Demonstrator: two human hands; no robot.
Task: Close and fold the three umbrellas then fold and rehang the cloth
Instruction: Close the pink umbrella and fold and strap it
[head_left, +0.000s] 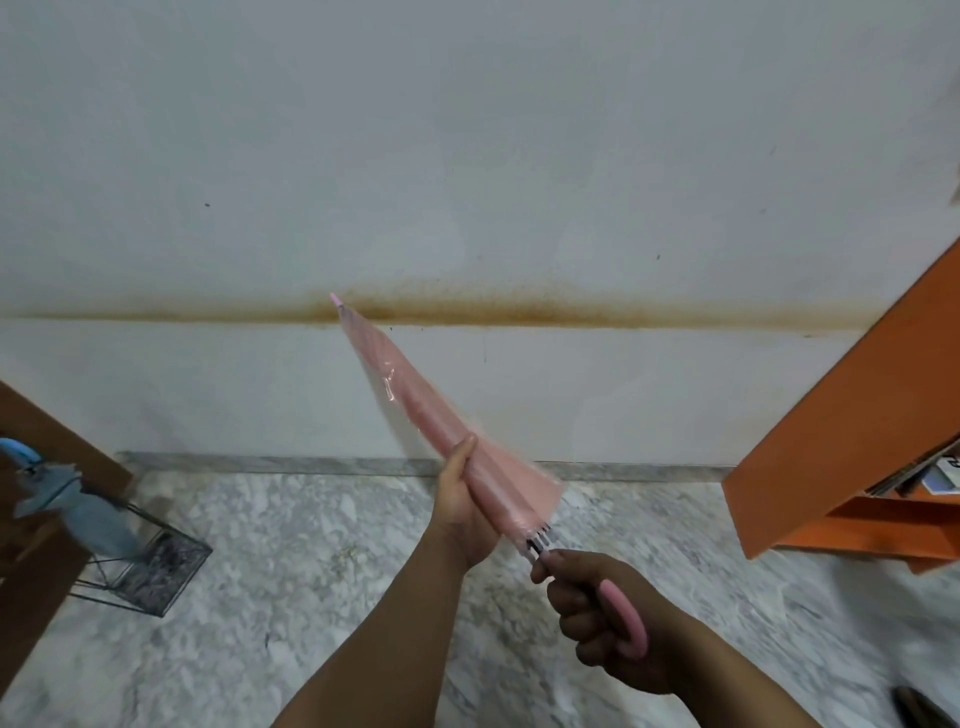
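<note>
1. The pink umbrella (447, 431) is closed, its canopy gathered into a narrow cone. It is held in the air over the marble floor (311, 597), tilted with its tip pointing up and to the left toward the white wall (467, 156).
2. The left hand (462, 512) wraps the wide lower part of the canopy, thumb along the fabric, fingers curled round behind it.
3. The right hand (597, 618) is clenched round the curved pink handle (626, 618), just below the exposed rib ends and dark runner.
4. A brown stain band (467, 312) runs across the wall behind the umbrella's tip.
5. At the floor's left edge, a closed blue umbrella (78, 514) stands in a wire stand (150, 566), beside a brown wooden panel (36, 571).
6. At the right edge, an orange shelf unit (841, 431) holds some books; details are too blurred to tell.
7. A dark object (924, 709) shows at the bottom right corner; what it is cannot be told.
</note>
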